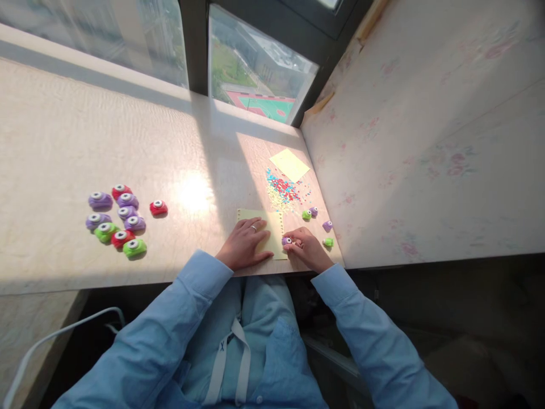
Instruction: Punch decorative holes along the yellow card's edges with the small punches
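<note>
Under my left hand (246, 243) lies a sheet of pale yellow paper (269, 220), with small holes along its left and right edges. The fingers of that hand are spread flat on the sheet, and one wears a ring. My right hand (307, 247) is closed around a small purple craft punch (286, 241), which sits at the sheet's right edge. Part of the punch is hidden by the fingers. Beyond the sheet is a scatter of red, blue and yellow paper bits (283, 190).
A second yellow paper (289, 165) lies near the window corner. Green punches (328, 242) and purple punches (327, 226) stand by the right wall (426, 170). Several more punches (126, 212) are grouped at left, with a red punch (158, 208) apart. The table's front edge is close.
</note>
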Demonstrator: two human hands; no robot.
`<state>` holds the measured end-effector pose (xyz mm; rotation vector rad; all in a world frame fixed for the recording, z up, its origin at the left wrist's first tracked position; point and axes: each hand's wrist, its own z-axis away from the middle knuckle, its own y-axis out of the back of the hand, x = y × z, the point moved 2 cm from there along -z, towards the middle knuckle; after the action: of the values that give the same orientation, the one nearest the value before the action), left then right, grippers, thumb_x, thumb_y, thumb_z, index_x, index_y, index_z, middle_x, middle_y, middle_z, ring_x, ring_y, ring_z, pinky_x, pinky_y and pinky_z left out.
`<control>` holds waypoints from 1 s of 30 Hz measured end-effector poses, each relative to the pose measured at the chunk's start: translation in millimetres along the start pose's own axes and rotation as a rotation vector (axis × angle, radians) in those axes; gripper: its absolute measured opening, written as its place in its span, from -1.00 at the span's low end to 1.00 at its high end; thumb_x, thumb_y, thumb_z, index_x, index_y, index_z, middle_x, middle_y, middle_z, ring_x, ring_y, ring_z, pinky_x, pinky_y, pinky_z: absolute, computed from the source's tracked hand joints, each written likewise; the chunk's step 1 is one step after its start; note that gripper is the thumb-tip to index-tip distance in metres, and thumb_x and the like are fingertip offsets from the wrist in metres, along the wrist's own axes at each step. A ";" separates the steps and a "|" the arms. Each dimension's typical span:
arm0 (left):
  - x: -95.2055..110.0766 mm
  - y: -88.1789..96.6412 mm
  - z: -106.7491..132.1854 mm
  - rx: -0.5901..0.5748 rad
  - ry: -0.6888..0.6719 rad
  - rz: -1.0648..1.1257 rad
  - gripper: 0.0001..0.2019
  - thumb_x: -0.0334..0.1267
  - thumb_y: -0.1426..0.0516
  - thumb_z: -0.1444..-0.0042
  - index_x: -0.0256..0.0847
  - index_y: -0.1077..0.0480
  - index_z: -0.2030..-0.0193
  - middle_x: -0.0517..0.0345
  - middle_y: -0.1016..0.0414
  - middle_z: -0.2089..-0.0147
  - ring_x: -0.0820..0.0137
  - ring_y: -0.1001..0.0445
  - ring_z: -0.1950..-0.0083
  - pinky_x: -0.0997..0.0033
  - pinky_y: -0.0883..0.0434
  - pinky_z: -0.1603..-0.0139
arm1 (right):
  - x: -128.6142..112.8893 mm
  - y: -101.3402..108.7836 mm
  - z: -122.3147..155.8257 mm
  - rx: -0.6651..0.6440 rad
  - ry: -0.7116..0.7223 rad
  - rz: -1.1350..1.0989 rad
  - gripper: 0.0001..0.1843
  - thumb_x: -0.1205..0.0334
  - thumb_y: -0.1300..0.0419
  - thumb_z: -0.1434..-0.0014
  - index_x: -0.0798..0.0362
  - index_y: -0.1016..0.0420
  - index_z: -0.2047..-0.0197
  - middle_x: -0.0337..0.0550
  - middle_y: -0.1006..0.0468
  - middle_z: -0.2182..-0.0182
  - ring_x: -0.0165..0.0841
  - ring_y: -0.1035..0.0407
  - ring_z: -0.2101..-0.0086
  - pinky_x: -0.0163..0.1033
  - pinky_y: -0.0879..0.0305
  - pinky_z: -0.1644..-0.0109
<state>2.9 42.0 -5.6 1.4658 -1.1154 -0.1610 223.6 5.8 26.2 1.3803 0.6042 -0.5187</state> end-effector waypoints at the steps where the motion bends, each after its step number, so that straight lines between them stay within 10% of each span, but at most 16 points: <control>1: -0.2 -0.1 0.0 -0.001 0.001 -0.002 -0.54 0.08 -0.23 -0.15 -0.20 -0.52 -0.05 -0.18 -0.43 -0.28 -0.02 -0.29 -0.37 -0.06 -0.25 -0.32 | 2.1 0.3 -1.4 0.029 0.011 0.024 -0.76 0.26 -0.30 -0.06 0.01 -0.63 0.15 -0.14 -0.47 0.26 -0.27 -0.42 0.22 -0.13 -0.41 0.05; 8: -1.1 -0.9 0.4 0.000 -0.004 -0.018 -0.51 0.09 -0.24 -0.14 -0.23 -0.52 -0.07 -0.19 -0.43 -0.29 -0.03 -0.30 -0.37 -0.07 -0.26 -0.32 | 16.2 11.0 -6.6 0.449 -0.048 -0.014 -0.77 0.11 -0.22 -0.17 0.04 -0.55 0.16 0.03 -0.51 0.13 -0.13 -0.42 0.09 -0.03 -0.45 0.04; 13: -2.1 -2.9 0.8 0.053 -0.033 -0.007 -0.53 0.08 -0.25 -0.14 -0.24 -0.52 -0.03 -0.22 -0.45 -0.26 -0.05 -0.34 -0.34 -0.10 -0.31 -0.29 | 11.9 9.3 9.7 0.467 -0.175 -0.364 -0.57 -0.17 -0.23 -0.15 0.03 -0.50 0.15 -0.05 -0.54 0.21 -0.29 -0.45 0.29 -0.20 -0.45 0.30; 23: 18.1 24.2 15.1 0.571 -0.016 0.176 -0.90 -0.27 -0.13 -0.29 -0.20 -0.47 0.17 0.05 -0.58 0.24 0.31 -0.55 0.19 0.24 -0.49 0.13 | -20.8 -24.5 50.2 0.509 -0.422 -0.923 -0.37 -0.31 -0.47 0.18 0.06 -0.51 0.30 -0.27 -0.48 0.51 -0.41 -0.41 0.48 -0.32 -0.40 0.45; 30: 75.9 21.6 49.9 0.330 0.015 0.262 -0.57 -0.16 -0.24 -0.22 -0.13 -0.30 -0.20 0.00 -0.53 -0.01 0.33 -0.57 0.16 0.32 -0.55 0.18 | -68.8 -56.2 58.8 0.390 -0.375 -1.075 -0.47 -0.16 -0.49 0.09 0.07 -0.52 0.24 -0.21 -0.57 0.38 -0.38 -0.47 0.39 -0.31 -0.39 0.40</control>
<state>-1.8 -41.2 36.4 1.5863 -1.3559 0.2271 140.5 -60.2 35.6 1.1696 0.9413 -1.7875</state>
